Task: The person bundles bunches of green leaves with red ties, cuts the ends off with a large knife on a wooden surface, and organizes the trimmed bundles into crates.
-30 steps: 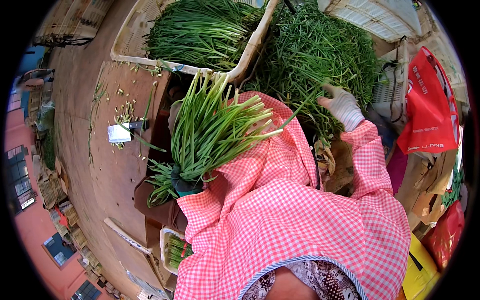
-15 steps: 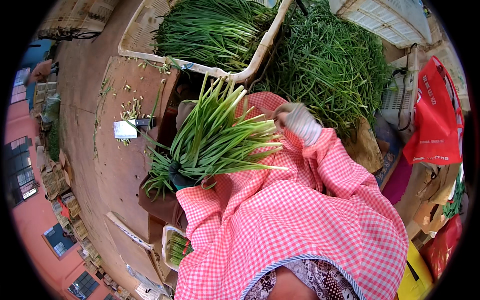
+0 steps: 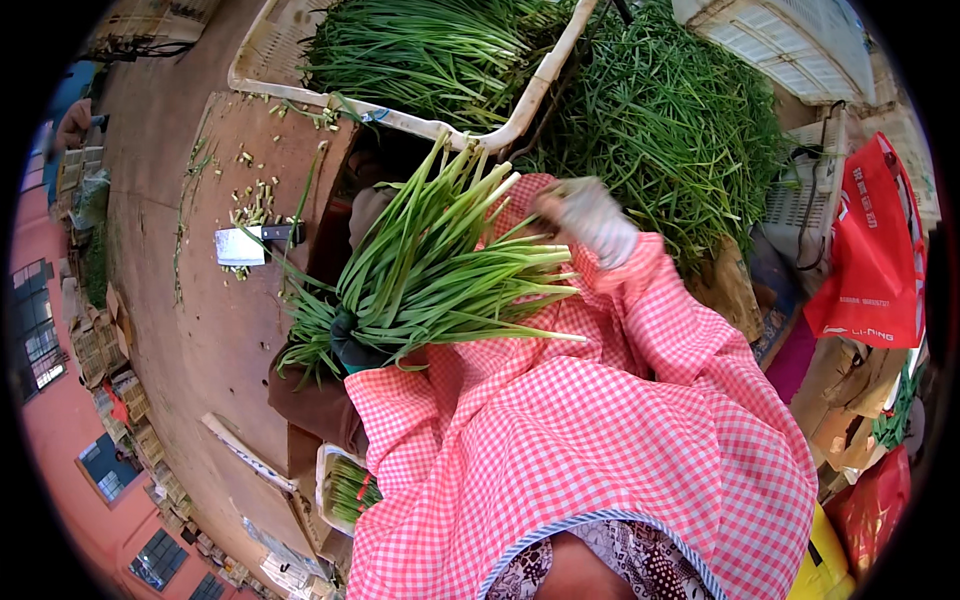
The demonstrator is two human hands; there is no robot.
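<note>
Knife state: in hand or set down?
Set down. The knife lies flat on the brown board by cut stem ends; the left hand holds the green bunch, the right hand is near its pale ends.

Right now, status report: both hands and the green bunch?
Left hand gripping green bunch. Right hand blurred, near pale stalk ends. Cleaver apart, on brown surface.

Vegetable-trimming workplace: heaped greens (image 3: 670,140), white crate (image 3: 270,60), knife (image 3: 243,245) by cut ends (image 3: 260,208), distant stacked crates (image 3: 131,395)

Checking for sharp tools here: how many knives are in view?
1: a wide-bladed knife lies on the brown surface, among cut stem pieces. Others could be hidden under the heap of greens.
</note>
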